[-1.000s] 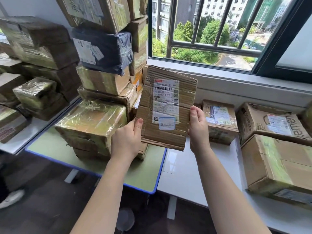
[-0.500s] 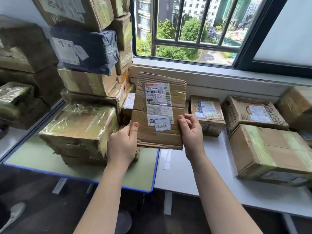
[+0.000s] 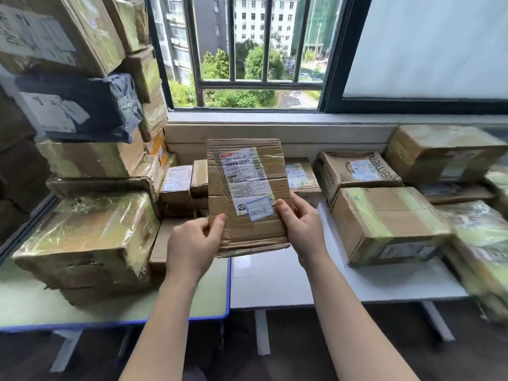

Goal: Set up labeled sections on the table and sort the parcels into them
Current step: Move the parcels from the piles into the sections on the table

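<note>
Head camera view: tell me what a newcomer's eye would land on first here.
First, the flat cardboard parcel held upright at centre, its shipping label facing the camera, pinched near its lower edge by the left hand and right hand. Next, the tall stack of parcels on the green table at left, with a dark blue bag wedged into it. Behind, the barred window lets in daylight.

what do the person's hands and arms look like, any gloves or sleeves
The left hand and right hand are bare: no gloves, rings or watch in view. The forearms are bare too, no sleeve showing.
</note>
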`<state>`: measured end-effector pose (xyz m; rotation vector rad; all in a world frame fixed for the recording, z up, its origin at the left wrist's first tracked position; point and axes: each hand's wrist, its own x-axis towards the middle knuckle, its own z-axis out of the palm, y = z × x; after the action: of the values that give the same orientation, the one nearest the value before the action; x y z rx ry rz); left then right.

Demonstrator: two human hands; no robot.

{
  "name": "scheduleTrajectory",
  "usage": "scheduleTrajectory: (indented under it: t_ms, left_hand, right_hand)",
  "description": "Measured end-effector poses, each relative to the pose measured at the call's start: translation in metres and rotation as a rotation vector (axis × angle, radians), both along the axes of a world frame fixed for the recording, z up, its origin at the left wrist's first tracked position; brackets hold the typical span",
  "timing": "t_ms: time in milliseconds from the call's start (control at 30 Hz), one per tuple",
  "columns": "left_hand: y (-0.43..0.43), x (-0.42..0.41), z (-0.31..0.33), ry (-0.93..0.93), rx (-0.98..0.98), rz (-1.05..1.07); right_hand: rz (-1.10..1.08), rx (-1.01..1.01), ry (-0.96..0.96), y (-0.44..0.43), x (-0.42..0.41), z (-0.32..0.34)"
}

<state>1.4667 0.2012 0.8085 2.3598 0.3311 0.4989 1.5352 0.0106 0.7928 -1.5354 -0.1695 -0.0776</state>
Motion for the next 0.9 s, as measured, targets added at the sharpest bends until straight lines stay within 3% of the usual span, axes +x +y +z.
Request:
scheduleTrajectory:
  t_ms: [233,633,900]
  left_hand:
    - [-0.08,0.007,0.013,-0.033,-0.021,-0.13]
    - [-0.304,-0.024,-0.002,0.008,0.197,-0.322]
    - [-0.396,-0.038,-0.011,0.053,0.157,-0.473]
  right_hand:
    - [-0.217,0.018,0.052,-0.093,-0.025,0.006]
    - [-0.384,-0.344,0.033,-0.324,-0.089,0.004]
    - [-0.463,-0.2,0.153,-0.424,-0.108,-0.013]
